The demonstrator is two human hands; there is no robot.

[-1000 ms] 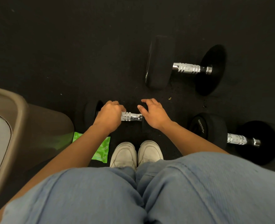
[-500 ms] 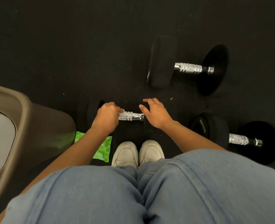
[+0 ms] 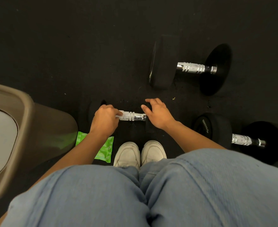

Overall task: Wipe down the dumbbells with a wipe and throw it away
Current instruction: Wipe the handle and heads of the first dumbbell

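A small dumbbell with black heads lies on the floor in front of my shoes, its chrome handle (image 3: 135, 116) showing between my hands. My left hand (image 3: 105, 120) pinches a thin white wipe (image 3: 120, 114) against the left end of that handle and hides the left head. My right hand (image 3: 157, 113) curls over the dumbbell's right head and holds it. A bigger dumbbell (image 3: 195, 68) lies farther off to the right. Another dumbbell (image 3: 240, 139) lies beside my right knee.
A brown trash bin (image 3: 28, 128) with a pale liner stands at the left, close to my left arm. A green wipe packet (image 3: 105, 149) lies on the black floor between the bin and my white shoes (image 3: 139, 153). My knees fill the bottom of the view.
My left hand has slid a little to the left along the handle with the wipe, baring more chrome. My right hand stays on the right head.
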